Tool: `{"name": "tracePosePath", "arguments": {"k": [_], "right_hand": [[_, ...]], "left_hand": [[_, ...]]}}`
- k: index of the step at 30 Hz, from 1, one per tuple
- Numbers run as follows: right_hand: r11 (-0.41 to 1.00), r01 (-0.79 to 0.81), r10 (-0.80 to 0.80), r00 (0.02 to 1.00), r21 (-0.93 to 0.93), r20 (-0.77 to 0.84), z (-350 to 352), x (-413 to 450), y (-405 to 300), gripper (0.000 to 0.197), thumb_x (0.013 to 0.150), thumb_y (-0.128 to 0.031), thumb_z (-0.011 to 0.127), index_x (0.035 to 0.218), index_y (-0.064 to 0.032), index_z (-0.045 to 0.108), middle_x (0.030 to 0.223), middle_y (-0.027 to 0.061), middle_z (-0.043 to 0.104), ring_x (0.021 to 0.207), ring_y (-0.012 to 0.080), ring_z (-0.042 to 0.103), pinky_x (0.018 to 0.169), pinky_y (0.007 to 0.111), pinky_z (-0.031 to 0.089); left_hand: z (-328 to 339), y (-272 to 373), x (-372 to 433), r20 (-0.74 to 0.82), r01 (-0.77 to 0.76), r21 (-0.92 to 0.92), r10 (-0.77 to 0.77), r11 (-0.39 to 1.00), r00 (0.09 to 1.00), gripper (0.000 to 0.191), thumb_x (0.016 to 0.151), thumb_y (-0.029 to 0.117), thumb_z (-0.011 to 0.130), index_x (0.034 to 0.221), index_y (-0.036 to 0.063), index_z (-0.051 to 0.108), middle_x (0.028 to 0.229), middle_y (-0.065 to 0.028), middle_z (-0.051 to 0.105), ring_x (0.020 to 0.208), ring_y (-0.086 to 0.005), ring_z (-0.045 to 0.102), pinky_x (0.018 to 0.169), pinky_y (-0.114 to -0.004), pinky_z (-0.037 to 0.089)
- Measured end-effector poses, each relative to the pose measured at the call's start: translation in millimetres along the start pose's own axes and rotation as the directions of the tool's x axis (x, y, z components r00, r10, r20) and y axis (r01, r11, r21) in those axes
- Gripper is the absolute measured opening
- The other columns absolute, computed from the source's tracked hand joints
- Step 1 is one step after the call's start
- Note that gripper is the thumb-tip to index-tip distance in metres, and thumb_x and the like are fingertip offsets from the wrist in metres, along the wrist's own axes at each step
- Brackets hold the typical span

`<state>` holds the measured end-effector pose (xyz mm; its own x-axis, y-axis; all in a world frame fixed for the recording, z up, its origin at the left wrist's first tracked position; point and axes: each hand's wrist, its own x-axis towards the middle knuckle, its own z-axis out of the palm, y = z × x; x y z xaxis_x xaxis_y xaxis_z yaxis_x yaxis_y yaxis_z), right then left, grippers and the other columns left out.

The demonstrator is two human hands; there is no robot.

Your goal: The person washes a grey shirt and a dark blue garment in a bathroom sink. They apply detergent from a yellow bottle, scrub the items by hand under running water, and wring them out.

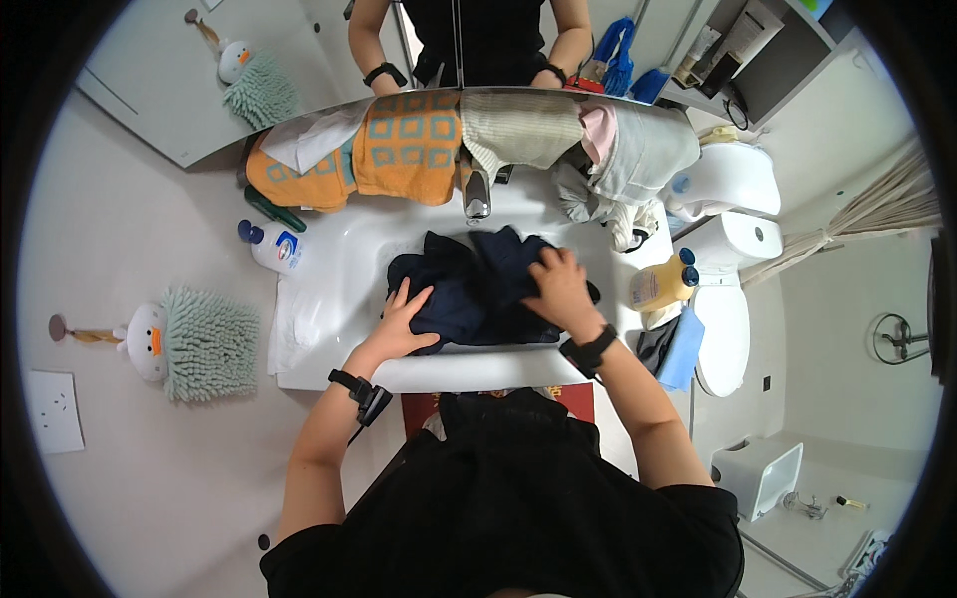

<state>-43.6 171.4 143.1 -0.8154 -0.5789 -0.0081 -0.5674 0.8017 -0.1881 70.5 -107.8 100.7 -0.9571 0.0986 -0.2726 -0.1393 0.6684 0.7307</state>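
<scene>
A dark navy garment (pixel 456 299) lies bunched in the white washbasin (pixel 344 254), below the chrome faucet (pixel 476 196). My left hand (pixel 401 321) rests on the garment's left part with its fingers spread. On the right part is my right hand (pixel 562 290), its fingers bent down into the cloth; whether they grip a fold cannot be told. Both wrists wear black bands. Some water or suds seem to show at the basin's back left, beside the cloth.
Towels (pixel 407 149) hang over the basin's back edge. A white bottle (pixel 275 247) and a green brush-like object (pixel 275 209) stand at left. At right are a yellow bottle (pixel 658 285), blue cloth (pixel 680 350), crumpled light cloths (pixel 628 220) and a toilet (pixel 721 336).
</scene>
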Motion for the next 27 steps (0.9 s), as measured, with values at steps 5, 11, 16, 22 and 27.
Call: {"name": "tracePosePath", "arguments": {"k": [5, 11, 16, 22, 27], "right_hand": [[0.999, -0.024, 0.032, 0.820, -0.022, 0.571, 58.7, 18.6, -14.2, 0.065, 0.073, -0.048, 0.060, 0.128, -0.0194, 0.041, 0.141, 0.0092, 0.021, 0.133, 0.0342, 0.003, 0.089, 0.070, 0.024], [0.975, -0.178, 0.219, 0.655, -0.133, 0.723, 115.5, 27.6, 8.6, 0.063, 0.077, -0.052, 0.053, 0.132, -0.0297, 0.034, 0.146, 0.0025, 0.011, 0.133, 0.0331, -0.007, 0.088, 0.072, 0.022], [0.978, -0.168, 0.201, 0.615, -0.123, 0.762, 136.5, 39.8, 15.9, 0.063, 0.076, -0.051, 0.053, 0.132, -0.0302, 0.033, 0.146, 0.0021, 0.010, 0.133, 0.0340, -0.007, 0.087, 0.072, 0.025], [0.968, -0.233, 0.214, 0.589, -0.090, 0.780, 155.8, 49.4, 25.7, 0.063, 0.075, -0.051, 0.054, 0.132, -0.0312, 0.034, 0.146, 0.0017, 0.011, 0.134, 0.0318, -0.001, 0.088, 0.072, 0.024], [0.965, -0.255, 0.207, 0.584, -0.065, 0.785, 169.7, 54.0, 31.4, 0.061, 0.075, -0.050, 0.054, 0.130, -0.0294, 0.037, 0.146, 0.0023, 0.012, 0.133, 0.0313, 0.007, 0.089, 0.070, 0.025]], "left_hand": [[4.6, 25.7, 28.8, 0.229, -0.111, 0.427, 0.011, 0.897, 0.973, 0.079, 0.064, 0.017, 0.071, 0.133, 0.0288, 0.034, 0.145, -0.0145, -0.004, 0.131, -0.0437, 0.000, 0.094, -0.064, 0.023], [20.6, -8.4, 54.4, 0.274, 0.011, 0.566, -0.200, 0.825, 0.941, 0.083, 0.066, 0.018, 0.071, 0.133, 0.0384, 0.028, 0.145, -0.0104, -0.010, 0.131, -0.0438, -0.004, 0.090, -0.070, 0.024], [33.6, -39.4, 76.1, 0.300, 0.112, 0.526, -0.307, 0.843, 0.903, 0.083, 0.070, 0.019, 0.068, 0.133, 0.0449, 0.021, 0.145, -0.0080, -0.014, 0.132, -0.0404, -0.007, 0.090, -0.071, 0.021], [39.6, -35.6, 100.0, 0.345, 0.184, 0.516, -0.399, 0.836, 0.849, 0.079, 0.072, 0.017, 0.066, 0.134, 0.0419, 0.022, 0.145, -0.0086, -0.014, 0.132, -0.0399, -0.007, 0.092, -0.070, 0.021], [50.1, -46.8, 113.7, 0.369, 0.209, 0.515, -0.435, 0.831, 0.821, 0.074, 0.074, 0.014, 0.062, 0.134, 0.0394, 0.026, 0.145, -0.0114, -0.011, 0.132, -0.0410, -0.003, 0.098, -0.062, 0.022]]}}
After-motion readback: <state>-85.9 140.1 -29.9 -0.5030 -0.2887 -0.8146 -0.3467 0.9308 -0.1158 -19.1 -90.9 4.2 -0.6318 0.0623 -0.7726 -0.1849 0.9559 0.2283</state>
